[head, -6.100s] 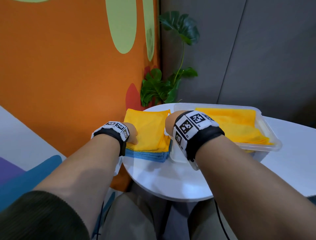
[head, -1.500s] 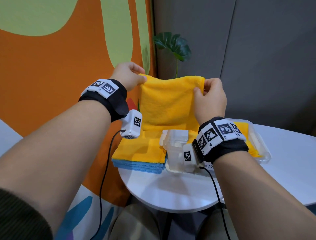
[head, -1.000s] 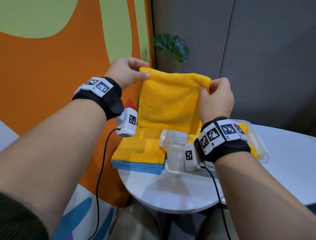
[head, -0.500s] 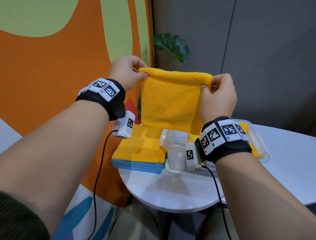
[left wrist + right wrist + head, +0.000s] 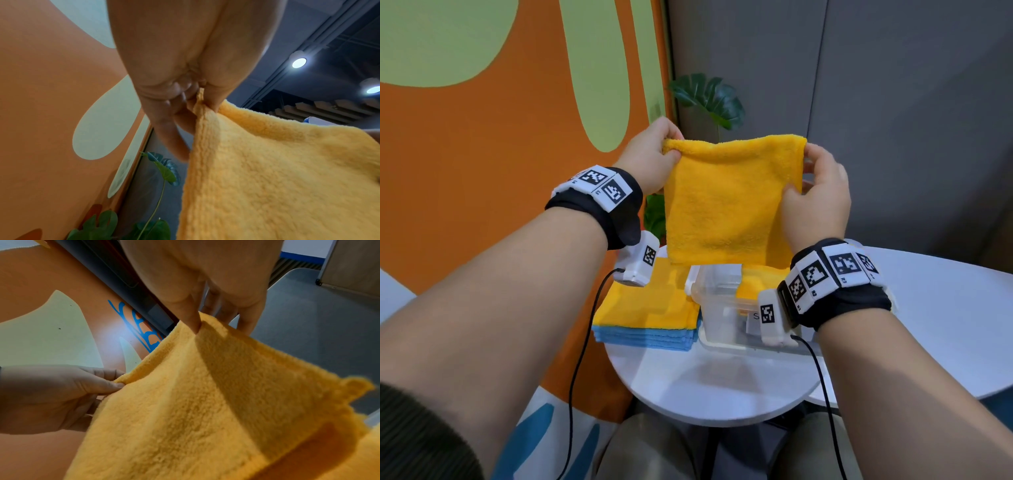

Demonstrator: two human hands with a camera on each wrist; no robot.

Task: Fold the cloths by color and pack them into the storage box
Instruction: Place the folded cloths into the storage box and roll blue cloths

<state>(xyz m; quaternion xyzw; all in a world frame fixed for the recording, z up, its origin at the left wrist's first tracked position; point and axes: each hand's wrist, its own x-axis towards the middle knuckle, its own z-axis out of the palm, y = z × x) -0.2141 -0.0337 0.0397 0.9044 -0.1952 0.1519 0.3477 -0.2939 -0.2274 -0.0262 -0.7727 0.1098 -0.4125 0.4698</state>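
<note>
You hold a yellow cloth [image 5: 726,198] up in the air in front of you, above the far side of the white round table [image 5: 715,387]. Your left hand [image 5: 650,157] pinches its top left corner between thumb and fingers; the left wrist view shows the corner bunched between the thumb and the curled fingers [image 5: 172,123]. Your right hand [image 5: 815,198] grips the top right corner, thumb on the near face and fingers behind the cloth. The cloth hangs doubled, its fold along the top edge, and its lower edge ends just above the storage box [image 5: 722,301].

The clear plastic storage box stands on the table, below and between your hands, with yellow cloth [image 5: 760,281] already inside it; how many pieces lie there you cannot tell. Just left of the box, touching or nearly touching its side, sits a stack of folded cloths [image 5: 647,318]: yellow ones on top, blue ones [image 5: 643,341] beneath.

Far behind the cloth stands a green leafy plant [image 5: 709,96], in the corner where the orange wall [image 5: 482,171] with pale green shapes meets the grey wall [image 5: 893,102].
</note>
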